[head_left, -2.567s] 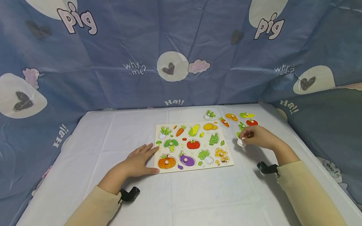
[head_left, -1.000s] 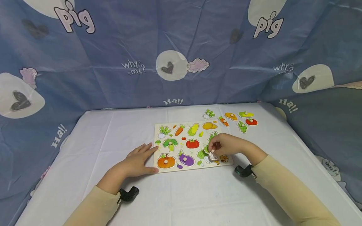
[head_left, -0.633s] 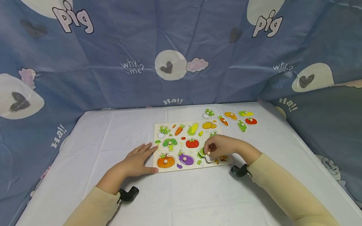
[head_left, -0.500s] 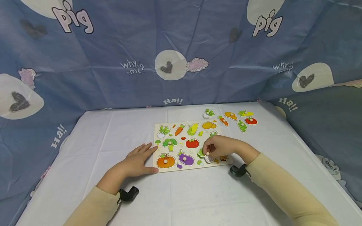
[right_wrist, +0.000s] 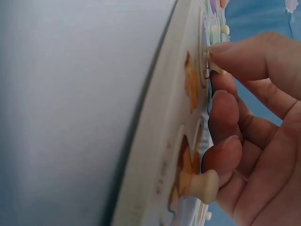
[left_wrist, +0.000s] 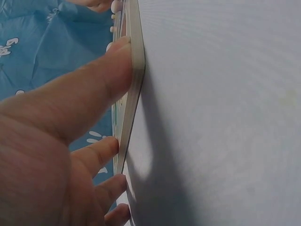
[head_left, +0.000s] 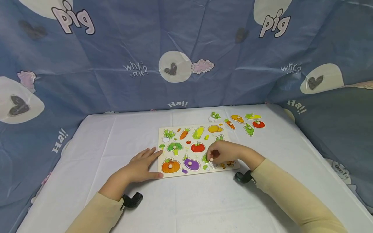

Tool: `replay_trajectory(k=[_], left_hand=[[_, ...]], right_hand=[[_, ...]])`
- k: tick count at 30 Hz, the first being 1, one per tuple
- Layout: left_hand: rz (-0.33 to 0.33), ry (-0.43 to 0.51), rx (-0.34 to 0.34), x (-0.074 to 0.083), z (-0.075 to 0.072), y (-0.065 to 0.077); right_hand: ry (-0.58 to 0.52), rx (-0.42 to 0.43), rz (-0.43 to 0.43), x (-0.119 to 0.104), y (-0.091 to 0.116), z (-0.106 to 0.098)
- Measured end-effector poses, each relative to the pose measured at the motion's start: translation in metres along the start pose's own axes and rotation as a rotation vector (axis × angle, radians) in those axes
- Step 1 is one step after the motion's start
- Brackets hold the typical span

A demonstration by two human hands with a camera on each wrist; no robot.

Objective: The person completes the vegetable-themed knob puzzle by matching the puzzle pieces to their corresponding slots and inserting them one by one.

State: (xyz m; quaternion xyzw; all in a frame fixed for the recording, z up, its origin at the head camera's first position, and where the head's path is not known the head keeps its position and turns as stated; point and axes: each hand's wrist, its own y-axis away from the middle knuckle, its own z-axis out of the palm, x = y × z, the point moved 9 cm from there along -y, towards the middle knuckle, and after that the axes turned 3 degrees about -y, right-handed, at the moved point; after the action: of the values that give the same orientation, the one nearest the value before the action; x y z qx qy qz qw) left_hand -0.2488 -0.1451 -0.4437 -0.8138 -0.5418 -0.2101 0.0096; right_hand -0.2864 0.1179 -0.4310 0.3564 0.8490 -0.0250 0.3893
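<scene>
My left hand (head_left: 141,166) lies with fingers spread at the left edge of a wooden vegetable puzzle board (head_left: 196,155). In the left wrist view its thumb (left_wrist: 101,75) presses on the board's corner. Over the lower right of the board, my right hand (head_left: 225,152) pinches the small knob of a bok choy puzzle piece (head_left: 205,158), which lies at the bok choy picture. Thumb and index finger meet at that knob in the right wrist view. Pumpkin (head_left: 170,166), eggplant (head_left: 191,163) and broccoli (head_left: 174,147) pieces with knobs sit in the board. The mushroom piece (head_left: 230,163) is partly behind my right hand.
Loose knobbed pieces lie behind and right of the board: radish (head_left: 214,117), carrot (head_left: 229,124), potato (head_left: 237,119), corn (head_left: 253,116), tomato (head_left: 258,124) and a green vegetable (head_left: 249,129). A white cloth (head_left: 137,207) covers the table; a blue printed curtain (head_left: 116,87) hangs behind.
My right hand carried the bok choy piece from the loose pieces leftward onto the board, then shifted it slightly left and down onto its picture. My left hand stayed at the board's edge.
</scene>
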Motion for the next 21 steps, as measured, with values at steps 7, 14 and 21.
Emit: replay_trajectory(k=[7, 14, 21], left_hand=[[0.004, 0.003, 0.003, 0.0005, -0.0003, 0.0009], [0.003, 0.003, 0.006, 0.0002, 0.0004, 0.0008], [0.0, -0.003, 0.005, -0.001, 0.0006, -0.0001]], right_hand=[[-0.014, -0.007, 0.014, -0.0011, 0.0005, 0.0007], [-0.01, -0.01, 0.016, 0.0012, -0.0011, 0.001], [0.001, -0.002, 0.021, 0.0, 0.002, -0.0012]])
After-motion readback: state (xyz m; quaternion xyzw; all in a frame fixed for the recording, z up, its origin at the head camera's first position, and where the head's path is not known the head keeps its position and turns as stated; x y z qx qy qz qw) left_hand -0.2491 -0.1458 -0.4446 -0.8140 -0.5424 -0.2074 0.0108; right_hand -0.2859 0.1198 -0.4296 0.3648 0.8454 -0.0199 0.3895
